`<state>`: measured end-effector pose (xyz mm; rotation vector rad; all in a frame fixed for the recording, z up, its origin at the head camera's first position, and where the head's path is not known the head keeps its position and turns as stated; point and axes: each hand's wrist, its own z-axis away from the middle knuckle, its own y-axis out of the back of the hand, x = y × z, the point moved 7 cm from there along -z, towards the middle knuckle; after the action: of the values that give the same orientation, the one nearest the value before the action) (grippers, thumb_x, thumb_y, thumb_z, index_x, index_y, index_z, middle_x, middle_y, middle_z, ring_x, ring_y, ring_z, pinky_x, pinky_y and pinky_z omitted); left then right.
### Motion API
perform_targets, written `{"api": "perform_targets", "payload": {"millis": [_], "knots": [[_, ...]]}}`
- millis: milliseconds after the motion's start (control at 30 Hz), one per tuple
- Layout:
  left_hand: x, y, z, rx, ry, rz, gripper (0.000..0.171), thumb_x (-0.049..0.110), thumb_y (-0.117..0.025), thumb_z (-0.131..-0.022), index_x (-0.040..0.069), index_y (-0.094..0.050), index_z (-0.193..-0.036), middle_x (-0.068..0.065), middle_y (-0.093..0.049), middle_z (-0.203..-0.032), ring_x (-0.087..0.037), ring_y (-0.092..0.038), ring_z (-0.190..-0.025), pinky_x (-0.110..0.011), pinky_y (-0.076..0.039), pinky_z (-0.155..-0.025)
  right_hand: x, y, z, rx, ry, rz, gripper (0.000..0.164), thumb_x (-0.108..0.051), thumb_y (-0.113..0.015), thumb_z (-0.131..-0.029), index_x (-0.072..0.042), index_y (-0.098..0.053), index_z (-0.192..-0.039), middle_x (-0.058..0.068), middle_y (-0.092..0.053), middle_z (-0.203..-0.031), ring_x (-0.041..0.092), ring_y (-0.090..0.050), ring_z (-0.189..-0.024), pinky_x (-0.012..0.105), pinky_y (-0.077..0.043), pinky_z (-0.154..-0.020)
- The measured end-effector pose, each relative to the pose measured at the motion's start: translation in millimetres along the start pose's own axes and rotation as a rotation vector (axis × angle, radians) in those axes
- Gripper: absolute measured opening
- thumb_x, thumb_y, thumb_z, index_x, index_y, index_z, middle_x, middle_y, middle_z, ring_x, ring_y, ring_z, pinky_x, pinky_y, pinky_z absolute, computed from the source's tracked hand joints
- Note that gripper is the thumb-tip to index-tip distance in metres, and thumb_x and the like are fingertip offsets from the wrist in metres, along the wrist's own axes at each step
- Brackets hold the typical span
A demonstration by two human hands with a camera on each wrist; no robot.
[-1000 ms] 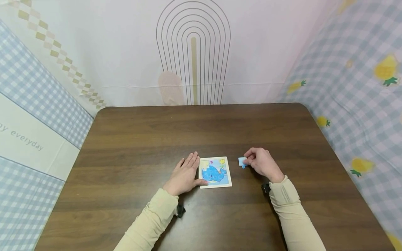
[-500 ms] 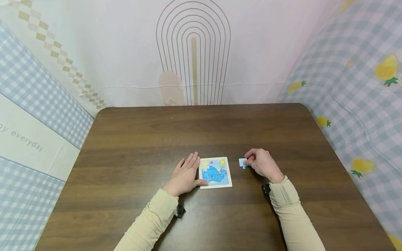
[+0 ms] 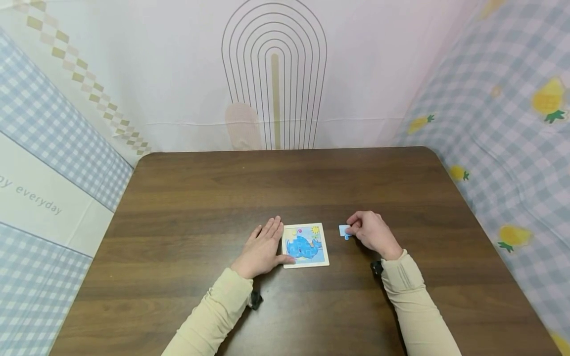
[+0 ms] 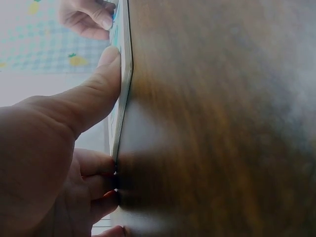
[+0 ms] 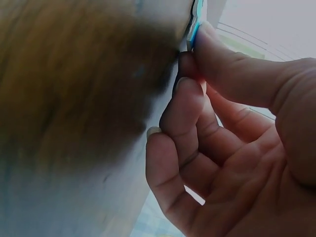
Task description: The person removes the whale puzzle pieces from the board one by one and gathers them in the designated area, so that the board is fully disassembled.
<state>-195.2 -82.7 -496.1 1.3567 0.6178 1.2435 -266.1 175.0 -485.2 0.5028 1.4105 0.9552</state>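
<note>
In the head view a small square jigsaw puzzle (image 3: 305,245) with a pale frame lies at the middle of the table, showing a blue whale and a yellow sun. My left hand (image 3: 263,248) lies along its left side with straight fingers, the thumb over the lower left corner. In the left wrist view that thumb (image 4: 94,91) rests on the puzzle's edge. Right of the puzzle, apart from it, my right hand (image 3: 372,231) pinches a light blue puzzle piece (image 3: 343,230) between thumb and fingers. The right wrist view shows the piece's edge, close to the tabletop; fingers cover part of it.
The brown wooden table (image 3: 200,193) reaches back to a white cloth (image 3: 178,74) with line arches. Checked cloth with pineapples (image 3: 498,163) hangs at the right, and blue checked cloth (image 3: 53,94) at the left. Dark wrist devices (image 3: 255,299) sit under both cuffs.
</note>
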Motion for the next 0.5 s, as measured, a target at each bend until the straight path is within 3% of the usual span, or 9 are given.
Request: {"api": "perform_targets", "payload": {"millis": [500], "knots": [[-0.1, 0.2, -0.2, 0.01, -0.01, -0.001, 0.098, 0.063, -0.062, -0.085, 0.001, -0.027, -0.152, -0.013, -0.015, -0.161, -0.026, -0.014, -0.148, -0.048, -0.016, -0.116, 1.0, -0.5, -1.0, 0.003, -0.017, 0.03, 0.013, -0.014, -0.075, -0.085, -0.004, -0.071, -0.093, 0.0, -0.062, -0.074, 0.017, -0.053, -0.066, 0.03, -0.043, -0.061]]}}
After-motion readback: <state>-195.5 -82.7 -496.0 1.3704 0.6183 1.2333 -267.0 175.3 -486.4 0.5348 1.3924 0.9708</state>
